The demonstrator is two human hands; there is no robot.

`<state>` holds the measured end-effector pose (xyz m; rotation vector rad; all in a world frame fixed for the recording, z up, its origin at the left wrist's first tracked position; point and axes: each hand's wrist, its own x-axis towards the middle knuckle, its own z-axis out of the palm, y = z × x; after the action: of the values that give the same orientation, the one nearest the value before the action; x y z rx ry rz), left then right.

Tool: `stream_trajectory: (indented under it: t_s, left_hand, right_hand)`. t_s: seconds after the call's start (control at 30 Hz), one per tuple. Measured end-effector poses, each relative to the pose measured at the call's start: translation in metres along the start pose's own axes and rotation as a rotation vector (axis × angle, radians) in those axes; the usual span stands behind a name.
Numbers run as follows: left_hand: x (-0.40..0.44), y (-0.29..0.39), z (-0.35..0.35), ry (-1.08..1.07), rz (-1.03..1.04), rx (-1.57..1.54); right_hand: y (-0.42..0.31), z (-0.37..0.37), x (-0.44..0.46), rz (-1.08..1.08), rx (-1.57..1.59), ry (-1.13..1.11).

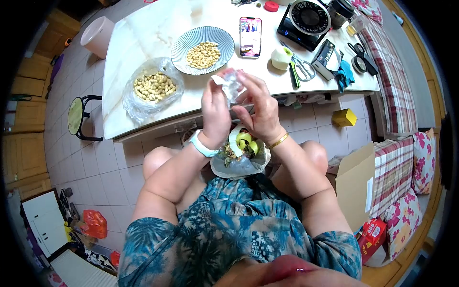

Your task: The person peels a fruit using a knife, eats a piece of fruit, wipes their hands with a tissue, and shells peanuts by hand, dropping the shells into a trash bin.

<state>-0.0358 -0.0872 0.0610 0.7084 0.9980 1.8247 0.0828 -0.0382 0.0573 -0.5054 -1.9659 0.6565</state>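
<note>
Holds crumpled white tissue between left hand and right hand, close together, at the near edge of table. Near striped bowl with peanuts, beyond bag of green peels.

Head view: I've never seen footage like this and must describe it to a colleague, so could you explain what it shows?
There is no machine here. A person wears the camera on their head, looking forward and down, so their patterned shirt fills the bottom. You see their bare left hand and right hand, with a crumpled white tissue-like piece between them; exactly how each hand grips it is unclear.

On the table lie a clear bag of peanuts, a striped bowl holding more nuts, a lit phone, a peeled fruit and scissors. Between the knees, a whitish bag holds green peelings and other scraps.
</note>
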Motion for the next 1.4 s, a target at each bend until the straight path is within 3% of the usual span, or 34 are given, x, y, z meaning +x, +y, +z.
stream_trajectory:
  t_s: [0.07, 0.13, 0.17, 0.2, 0.27, 0.3, 0.4, 0.43, 0.5, 0.57, 0.73, 0.87, 0.93, 0.97, 1.0, 1.07, 1.1, 1.2, 1.4]
  left_hand:
    - [-0.001, 0.0, 0.004, -0.053, -0.014, -0.046]
    - [-0.011, -0.023, 0.012, -0.188, 0.346, 0.465]
    - [-0.009, -0.03, -0.004, -0.291, 0.434, 0.727]
    - [-0.006, -0.029, -0.007, -0.291, 0.434, 0.726]
    - [0.0, -0.026, -0.012, -0.43, 0.235, 0.778]
    - [0.001, -0.017, -0.011, -0.497, 0.41, 0.979]
    - [0.007, -0.02, -0.017, -0.529, 0.481, 1.098]
    - [0.01, -0.018, -0.016, -0.536, 0.602, 1.1]
    - [0.011, -0.008, -0.016, -0.579, 0.577, 1.127]
    - [0.014, 0.002, -0.015, -0.632, 0.609, 1.147]
    - [0.015, 0.005, -0.021, -0.65, 0.496, 1.069]
    - [0.018, -0.01, -0.029, -0.67, 0.659, 1.031]
    - [0.008, -0.01, -0.013, -0.247, 0.188, 0.116]
    - [0.009, 0.0, -0.017, -0.223, 0.003, 0.17]
    - [0.009, -0.003, -0.019, -0.222, 0.005, 0.171]
    - [0.007, -0.012, -0.021, -0.131, -0.352, -0.29]
    - [0.008, -0.012, -0.017, -0.133, -0.354, -0.29]
    - [0.008, -0.011, -0.005, -0.216, -0.481, -0.562]
    - [0.002, 0.007, 0.001, -0.323, -0.518, -0.485]
  right_hand:
    - [0.002, -0.004, 0.002, 0.102, 0.118, -0.072]
    - [0.01, 0.0, 0.009, 0.024, 0.165, -0.086]
    - [0.013, -0.001, 0.006, 0.144, 0.324, -0.128]
    - [0.014, -0.001, 0.006, 0.145, 0.323, -0.129]
    - [0.016, -0.002, 0.004, 0.228, 0.437, -0.09]
    - [0.012, -0.007, 0.003, 0.268, 0.413, -0.132]
    - [0.006, -0.016, 0.004, 0.233, 0.326, -0.202]
    - [0.004, -0.018, 0.006, 0.209, 0.307, -0.211]
    - [0.002, -0.021, 0.009, 0.017, 0.198, -0.152]
    - [-0.002, -0.02, 0.008, -0.022, 0.136, -0.152]
    - [-0.012, -0.023, 0.003, -0.071, -0.008, -0.232]
    - [-0.011, -0.024, 0.001, -0.246, -0.063, -0.155]
    - [-0.008, -0.028, -0.001, -0.292, -0.075, -0.011]
    - [-0.012, -0.029, -0.002, -0.262, -0.07, 0.043]
    - [-0.015, -0.029, 0.002, -0.264, -0.068, 0.042]
    - [-0.02, -0.028, 0.012, -0.231, -0.332, -0.291]
    - [-0.006, -0.013, 0.004, -0.137, -0.31, -0.37]
    - [0.01, -0.002, 0.004, -0.128, -0.265, -0.281]
    - [0.022, -0.004, 0.009, -0.153, -0.313, -0.114]
